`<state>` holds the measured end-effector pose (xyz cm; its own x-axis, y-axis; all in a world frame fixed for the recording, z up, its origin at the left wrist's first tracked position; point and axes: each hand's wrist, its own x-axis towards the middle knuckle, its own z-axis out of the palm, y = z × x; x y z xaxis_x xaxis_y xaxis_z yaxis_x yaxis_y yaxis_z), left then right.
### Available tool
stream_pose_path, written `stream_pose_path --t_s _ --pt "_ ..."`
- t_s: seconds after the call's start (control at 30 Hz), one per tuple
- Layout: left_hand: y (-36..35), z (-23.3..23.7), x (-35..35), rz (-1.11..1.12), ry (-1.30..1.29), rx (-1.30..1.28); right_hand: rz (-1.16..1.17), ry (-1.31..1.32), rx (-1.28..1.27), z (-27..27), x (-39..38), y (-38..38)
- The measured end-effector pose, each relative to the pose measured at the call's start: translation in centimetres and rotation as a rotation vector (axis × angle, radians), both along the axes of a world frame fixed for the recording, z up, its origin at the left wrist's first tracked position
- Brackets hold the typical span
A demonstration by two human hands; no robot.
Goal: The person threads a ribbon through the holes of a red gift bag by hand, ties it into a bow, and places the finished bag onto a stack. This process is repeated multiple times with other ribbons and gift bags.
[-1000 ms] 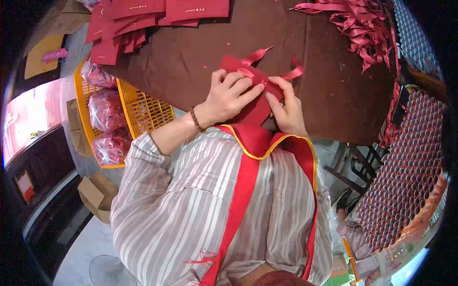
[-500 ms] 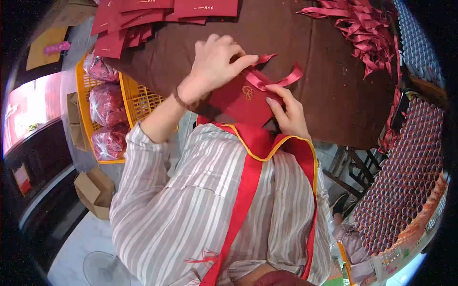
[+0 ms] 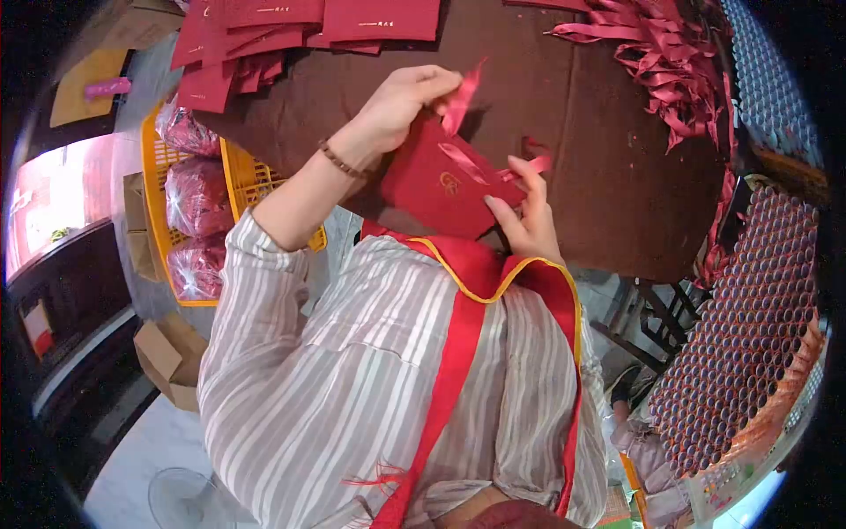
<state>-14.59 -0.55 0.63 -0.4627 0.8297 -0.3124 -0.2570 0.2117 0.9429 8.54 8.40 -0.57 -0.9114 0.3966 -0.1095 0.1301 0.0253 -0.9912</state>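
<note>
A small dark red gift bag (image 3: pixel 432 196) with a gold monogram is held tilted over the near edge of the brown-covered table (image 3: pixel 520 97). A shiny pink-red ribbon (image 3: pixel 467 157) runs across its upper edge. My left hand (image 3: pixel 401 108), with a beaded bracelet at the wrist, is closed at the bag's upper left. Its thumb and fingers pinch a ribbon end (image 3: pixel 462 101) that sticks up. My right hand (image 3: pixel 527 219) grips the bag's right corner between thumb and fingers, with another bit of ribbon by the fingertips.
Overlapping red bags (image 3: pixel 273 22) lie at the table's far left. Loose ribbons (image 3: pixel 661 70) are heaped at the far right. Yellow crates (image 3: pixel 231 189) with plastic-wrapped red bundles (image 3: pixel 196 196) stand to the left. A patterned red cover (image 3: pixel 749 326) lies at the right, near a person's leg.
My left hand has drawn a ribbon end upward, so it now stands up from the bag. The bag has shifted slightly left and tilted; my right hand stays on its right side.
</note>
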Motion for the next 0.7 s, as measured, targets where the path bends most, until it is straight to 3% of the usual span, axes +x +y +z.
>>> stream_pose_path --t_s 0.07,0.1,0.17,0.2,0.23,0.33,0.4,0.43,0.57,0.67,0.7 --pt "-0.5 1.6 0.3 0.082 -0.325 0.056 -0.07 0.075 -0.102 -1.1 0.0 0.6" --pt "-1.2 2.1 0.5 0.07 -0.324 0.062 -0.143 0.15 -0.204 -1.2 0.0 0.9" --pt "-2.5 3.0 0.9 0.092 -0.545 -0.086 -0.177 0.202 -0.273 0.7 -0.8 2.0" --pt "-3.1 2.6 1.5 -0.064 -0.405 0.004 -0.209 0.253 -0.323 0.8 -1.3 2.7" --pt "-3.7 1.9 2.7 -0.08 -0.406 0.013 -0.238 0.303 -0.372 1.1 -1.5 3.2" --pt "-4.6 1.3 6.0 -0.059 -0.59 0.146 -0.203 0.357 -0.536 2.4 -2.3 3.2" --pt "-2.6 2.7 8.0 -0.549 -1.122 0.441 -0.13 0.432 -0.552 2.0 -2.7 3.4" --pt "-2.1 3.1 8.1 -0.554 -1.121 0.439 -0.134 0.436 -0.55 1.8 -2.8 3.5" --pt "-1.0 4.1 8.7 0.005 -0.769 0.234 -0.21 0.363 -0.363 2.4 -2.3 3.2" --pt "-0.9 2.5 7.6 0.114 -0.254 0.195 -0.357 0.266 -0.514 0.2 -0.7 4.1" --pt "-1.1 2.0 7.4 0.112 -0.252 0.191 -0.359 0.268 -0.518 -0.3 0.0 4.8"
